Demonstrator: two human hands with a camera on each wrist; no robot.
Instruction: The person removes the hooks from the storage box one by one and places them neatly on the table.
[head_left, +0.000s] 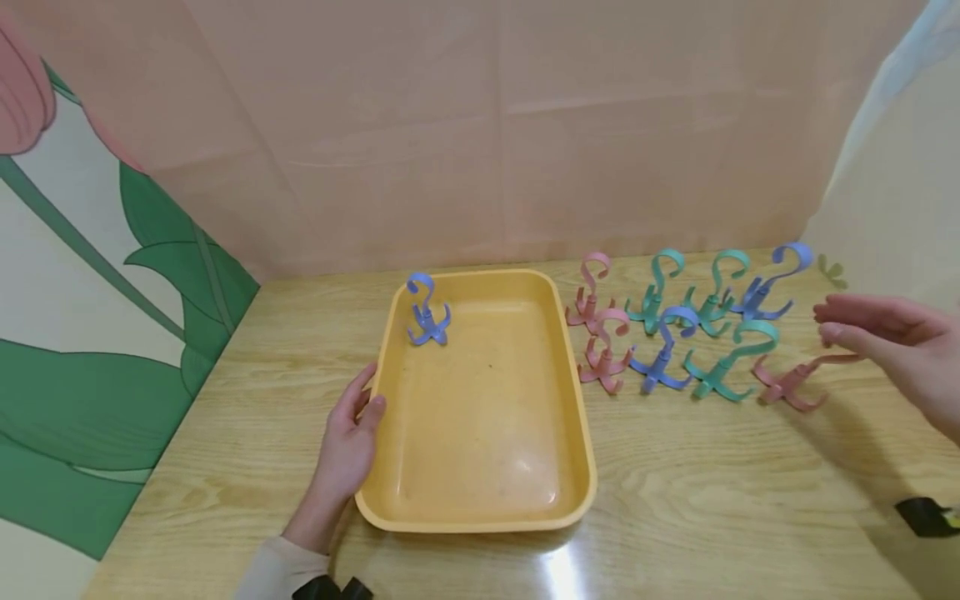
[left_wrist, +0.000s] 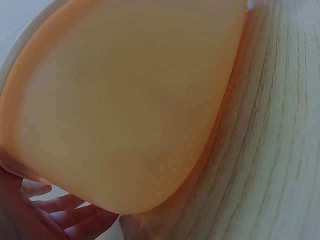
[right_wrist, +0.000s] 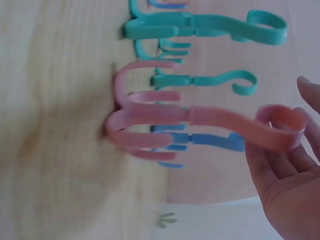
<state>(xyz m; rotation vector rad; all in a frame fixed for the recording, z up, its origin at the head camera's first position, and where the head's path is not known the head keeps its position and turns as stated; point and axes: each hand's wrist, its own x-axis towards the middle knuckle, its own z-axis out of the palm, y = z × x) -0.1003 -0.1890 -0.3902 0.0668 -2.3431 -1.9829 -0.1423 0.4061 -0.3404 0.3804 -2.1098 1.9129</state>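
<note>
My left hand [head_left: 351, 442] holds the left side of a yellow plastic tray [head_left: 480, 527], thumb at the rim and fingers along the outer wall. The left wrist view shows those fingers [left_wrist: 75, 217] against the tray [left_wrist: 115, 110]. Inside the tray's far left corner stands a blue multi-prong hook [head_left: 429, 325]. My right hand [head_left: 900, 346] is beside the curled top of a pink multi-prong hook [head_left: 791, 383] on the table. In the right wrist view, thumb and fingers are spread around this pink hook's [right_wrist: 155, 115] curl without pinching it.
Right of the tray, two rows of similar hooks stand on the wooden table [head_left: 712, 492], among them a pink one [head_left: 603, 367], a blue one [head_left: 660, 367] and a green one [head_left: 720, 375]. A pinkish cloth [head_left: 480, 133] hangs behind the table.
</note>
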